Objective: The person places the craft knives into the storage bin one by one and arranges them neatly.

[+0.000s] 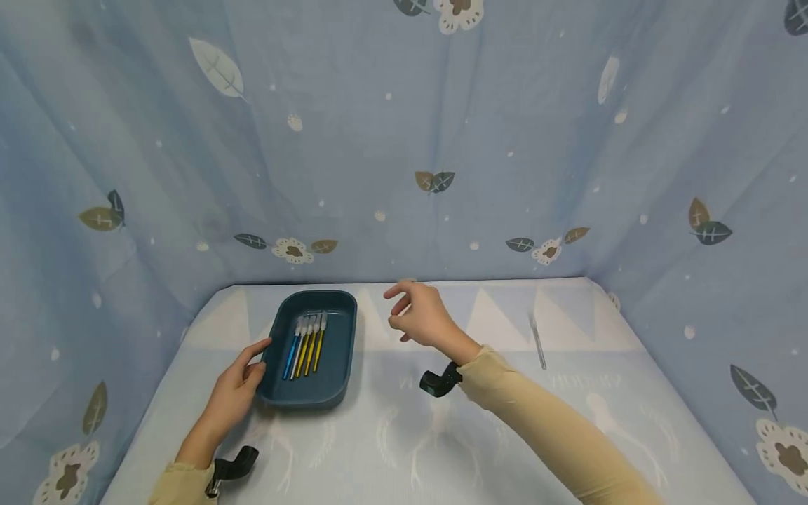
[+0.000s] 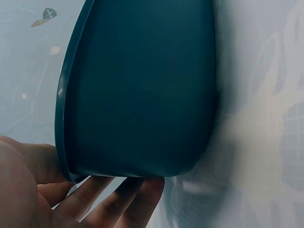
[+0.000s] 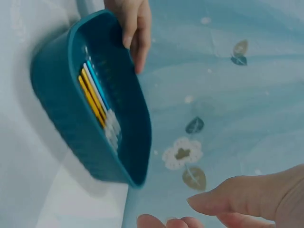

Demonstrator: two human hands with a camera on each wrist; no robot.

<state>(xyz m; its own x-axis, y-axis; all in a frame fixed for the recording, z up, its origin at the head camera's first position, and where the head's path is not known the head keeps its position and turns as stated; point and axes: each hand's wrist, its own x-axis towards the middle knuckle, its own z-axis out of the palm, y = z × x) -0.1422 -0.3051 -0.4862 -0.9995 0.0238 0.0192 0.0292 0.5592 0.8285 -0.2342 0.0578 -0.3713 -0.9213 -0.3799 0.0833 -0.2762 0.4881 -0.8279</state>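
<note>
A deep teal rectangular tray [image 1: 344, 375] stands on the left of the table. Inside lie several slim sticks [image 1: 306, 347] with translucent tips and blue, silvery or yellow shafts, side by side. My left hand [image 1: 229, 393] grips the tray's left rim; in the left wrist view its fingers [image 2: 102, 199] lie against the outer wall. Right of the tray, my right hand [image 1: 421, 315] hovers above the table with bent fingers, and nothing shows between thumb and fingertips. Another slim stick [image 1: 538, 341], greyish with a pale tip, lies alone farther right.
A pale patterned cloth covers the table [image 1: 391, 435]. Blue curtain fabric [image 1: 379, 140] with leaves and flowers hangs behind and along both sides. Black wrist mounts [image 1: 440, 382] sit on both forearms.
</note>
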